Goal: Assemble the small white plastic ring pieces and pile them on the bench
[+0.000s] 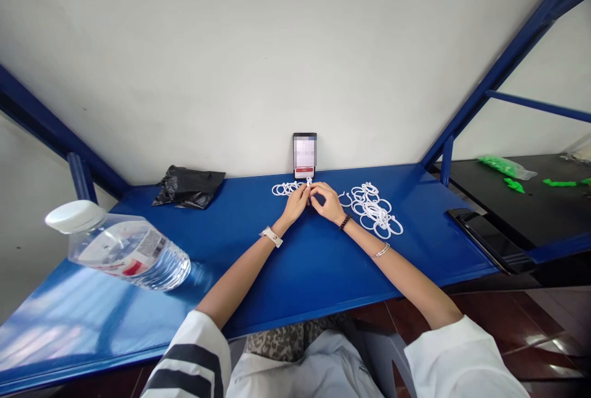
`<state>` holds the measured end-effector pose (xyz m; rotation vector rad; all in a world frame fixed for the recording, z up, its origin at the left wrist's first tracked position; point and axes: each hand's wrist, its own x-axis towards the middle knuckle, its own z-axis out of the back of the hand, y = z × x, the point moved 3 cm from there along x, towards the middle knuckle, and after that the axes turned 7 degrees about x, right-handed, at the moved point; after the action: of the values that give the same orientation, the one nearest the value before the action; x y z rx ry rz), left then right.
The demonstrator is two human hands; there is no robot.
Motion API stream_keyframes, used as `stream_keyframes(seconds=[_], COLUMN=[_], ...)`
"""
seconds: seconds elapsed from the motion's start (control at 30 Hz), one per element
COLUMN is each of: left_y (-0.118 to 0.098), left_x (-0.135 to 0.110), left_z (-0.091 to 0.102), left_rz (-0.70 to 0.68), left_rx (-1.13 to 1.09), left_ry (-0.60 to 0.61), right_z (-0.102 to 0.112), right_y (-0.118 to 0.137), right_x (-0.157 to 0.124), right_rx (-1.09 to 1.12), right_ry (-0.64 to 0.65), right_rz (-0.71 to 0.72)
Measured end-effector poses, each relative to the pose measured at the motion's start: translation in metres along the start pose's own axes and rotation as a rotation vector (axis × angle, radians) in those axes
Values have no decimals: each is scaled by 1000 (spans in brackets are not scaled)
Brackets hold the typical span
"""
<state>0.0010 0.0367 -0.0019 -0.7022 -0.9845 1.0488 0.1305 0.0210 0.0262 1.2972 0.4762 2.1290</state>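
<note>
My left hand and my right hand meet over the middle of the blue table, fingertips close together. Between them shows a small piece of a white plastic ring, mostly hidden by the fingers. Both hands are closed in a pinch on it. Just left of my left hand lies a short row of white plastic rings. To the right of my right hand spreads a loose heap of similar white rings, several overlapping, with small knobs on them.
A phone leans on the wall behind my hands. A black plastic bag lies at back left. A water bottle stands at the left. A dark phone-like slab lies at the right edge, beside a black table with green pieces.
</note>
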Motion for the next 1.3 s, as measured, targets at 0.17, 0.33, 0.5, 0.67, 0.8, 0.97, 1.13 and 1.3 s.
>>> stream_keyframes(seconds=[0.17,0.33,0.5,0.67,0.8,0.97,1.13,1.3], left_y=[-2,-3,-6,-6,-3,-1,4,4], left_x=[0,2,1,0,1,1,3,2], left_z=[0,1,1,2,2,1,-1,-2], left_rz=[-9,-50,-85,-33,-11,-19,-37,-31], left_rx=[3,-9,-23,-47,-58,-79,-103,-56], left_ry=[-17,-45,-33,3,-2,2,4,-24], right_z=[1,1,2,1,0,1,0,2], right_y=[2,-1,-3,-5,-7,-6,-9,-27], right_x=[0,0,-1,-1,-1,-1,-1,-4], right_rx=[5,29,79,70,95,157,134,122], right_ry=[-13,1,3,-16,-13,-7,-41,-186], right_rz=[19,-8,-58,-91,-92,-99,-148,-331])
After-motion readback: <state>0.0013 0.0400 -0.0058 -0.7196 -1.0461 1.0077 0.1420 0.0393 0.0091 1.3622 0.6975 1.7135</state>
